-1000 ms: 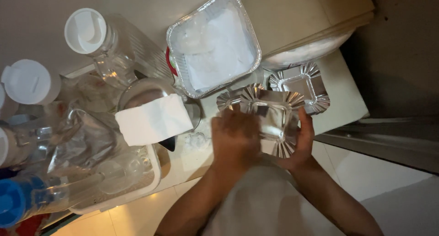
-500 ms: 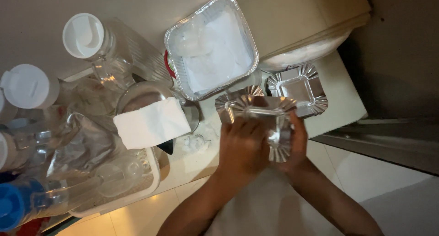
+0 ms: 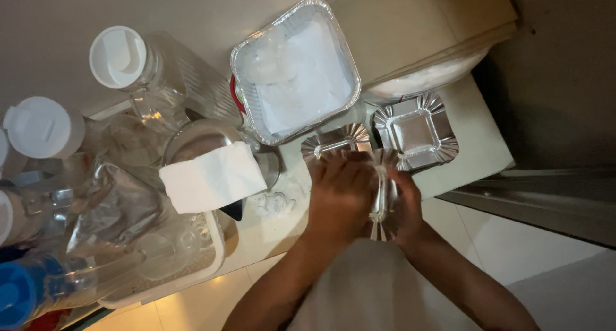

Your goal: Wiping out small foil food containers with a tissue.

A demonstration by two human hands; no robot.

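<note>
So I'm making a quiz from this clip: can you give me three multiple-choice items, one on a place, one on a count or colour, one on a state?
1. Where is the large foil tray?
A. beyond the hands
B. on the floor
C. inside the dish rack

2. How many small foil cups lie on the counter?
A. none
B. two
C. five

3. How is the foil cup in the hands held?
A. flat
B. on edge
C. crushed

Answers:
1 A, it sits past the left hand and right hand.
2 B, one cup and another.
3 B, its fluted rim shows edge-on.
</note>
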